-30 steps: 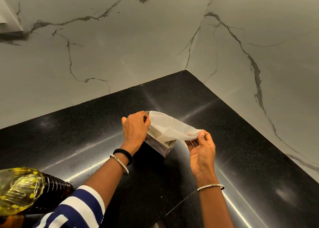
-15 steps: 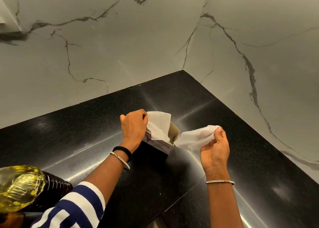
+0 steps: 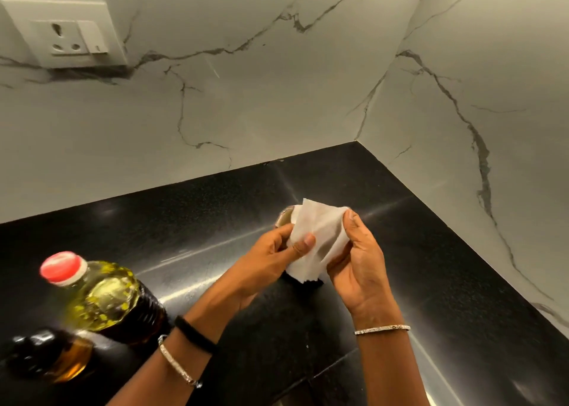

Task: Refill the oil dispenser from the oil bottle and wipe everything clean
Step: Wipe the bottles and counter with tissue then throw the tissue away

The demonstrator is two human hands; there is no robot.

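I see both hands over black countertop [image 3: 184, 221], sharing white tissue [image 3: 320, 239]. Left hand [image 3: 271, 251] pinches it, thumb against fingers. Right hand [image 3: 360, 264] curls round its right edge. Tissue blocks object behind, probably tissue box [image 3: 284, 216]. Oil bottle [image 3: 101, 295], red cap on, stands near left. Oil dispenser [image 3: 49, 356] just beside it, blurred. Wall socket [image 3: 66, 33] upper left.
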